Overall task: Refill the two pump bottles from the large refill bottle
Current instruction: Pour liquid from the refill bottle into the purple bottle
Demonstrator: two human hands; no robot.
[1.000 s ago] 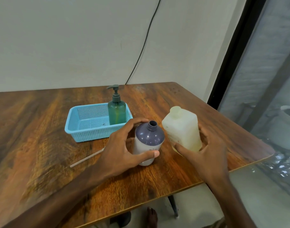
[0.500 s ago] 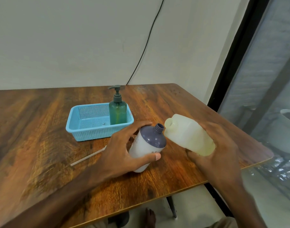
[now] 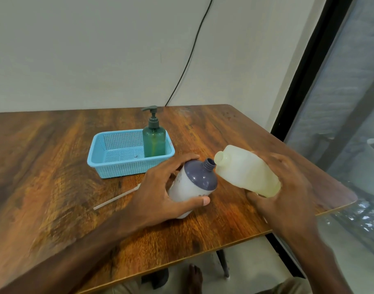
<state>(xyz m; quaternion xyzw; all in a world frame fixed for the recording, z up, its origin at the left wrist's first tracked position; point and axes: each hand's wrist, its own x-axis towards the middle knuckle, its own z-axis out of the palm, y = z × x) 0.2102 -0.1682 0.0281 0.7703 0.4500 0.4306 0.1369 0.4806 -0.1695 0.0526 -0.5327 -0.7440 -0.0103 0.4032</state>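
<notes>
My left hand (image 3: pixel 160 194) grips a white bottle with a purple shoulder (image 3: pixel 194 183). Its pump is off and its open neck tilts right. My right hand (image 3: pixel 288 187) holds the large translucent yellowish refill bottle (image 3: pixel 245 170), tipped left so its open mouth sits right beside the purple bottle's neck. No liquid is visible between them. A green pump bottle (image 3: pixel 153 141) with its pump on stands upright in the right end of a light blue basket (image 3: pixel 118 166).
A thin pale tube (image 3: pixel 116 198) lies on the wooden table (image 3: pixel 43 177), left of my left hand. The table's right edge is close under my right hand. A black cable runs down the wall behind. Feet show under the front edge.
The refill bottle has been lifted and tipped left toward the purple bottle's neck. My left hand has tilted the purple bottle to the right to meet it.
</notes>
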